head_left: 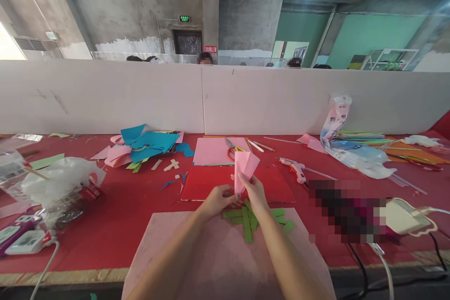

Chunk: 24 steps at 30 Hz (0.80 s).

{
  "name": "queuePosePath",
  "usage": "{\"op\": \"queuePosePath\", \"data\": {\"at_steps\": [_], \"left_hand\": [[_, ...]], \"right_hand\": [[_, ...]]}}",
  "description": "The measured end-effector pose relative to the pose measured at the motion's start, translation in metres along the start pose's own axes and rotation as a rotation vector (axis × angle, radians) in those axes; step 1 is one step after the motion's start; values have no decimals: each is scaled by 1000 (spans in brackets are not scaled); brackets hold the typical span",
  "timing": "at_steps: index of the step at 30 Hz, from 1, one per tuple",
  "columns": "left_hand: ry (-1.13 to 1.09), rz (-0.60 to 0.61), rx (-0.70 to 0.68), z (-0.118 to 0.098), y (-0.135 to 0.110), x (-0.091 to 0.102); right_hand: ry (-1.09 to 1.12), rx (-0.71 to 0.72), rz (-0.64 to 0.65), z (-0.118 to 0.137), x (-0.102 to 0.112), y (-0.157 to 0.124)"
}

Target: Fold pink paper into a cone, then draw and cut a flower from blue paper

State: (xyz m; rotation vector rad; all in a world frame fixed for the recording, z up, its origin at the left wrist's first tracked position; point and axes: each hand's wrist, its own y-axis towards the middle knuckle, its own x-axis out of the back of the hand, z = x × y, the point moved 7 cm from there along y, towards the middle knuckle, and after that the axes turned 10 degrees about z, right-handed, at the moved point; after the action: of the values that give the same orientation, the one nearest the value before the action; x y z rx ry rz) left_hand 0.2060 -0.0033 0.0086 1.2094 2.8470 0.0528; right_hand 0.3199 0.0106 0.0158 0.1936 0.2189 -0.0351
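Observation:
A folded piece of pink sheet (245, 165), felt or paper, stands upright in front of me, wider at the top and narrow at the bottom. My right hand (253, 191) is closed around its lower right side. The fingers of my left hand (221, 199) are curled and pinch at its bottom end from the left. Just under the hands, several green strips (247, 225) lie crossed over one another on a pale pink board (197, 253). Beyond the hands are a red sheet (207, 185), a flat pink sheet (207, 151) and scissors (231, 145).
Right of the red sheet lies a pink glue gun (297, 168), with a plastic bag (358, 154) farther back. Blue felt pieces (153, 145) are heaped at the back left. A white plastic bag (58, 183) sits at the left. A white partition (140, 96) bounds the table behind.

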Motion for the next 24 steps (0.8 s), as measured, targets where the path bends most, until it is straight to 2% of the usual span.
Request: {"op": "queuePosePath", "data": {"at_steps": [3,9,11,17,24], "left_hand": [[49,-31,-38,-6,0,4],[-2,1,-22,-12,0,5],[-26,5,-7,-11,-1,5],[-49,50,13,-8,-2,0],[7,-53,-34,-16,0,6]], "right_hand": [[-8,-13,79,2,-8,-1],[106,-11,256,11,-26,-8],[132,-14,254,11,-26,-9],[35,-2,122,7,-16,-5],[2,8,226,11,-26,-7]]}}
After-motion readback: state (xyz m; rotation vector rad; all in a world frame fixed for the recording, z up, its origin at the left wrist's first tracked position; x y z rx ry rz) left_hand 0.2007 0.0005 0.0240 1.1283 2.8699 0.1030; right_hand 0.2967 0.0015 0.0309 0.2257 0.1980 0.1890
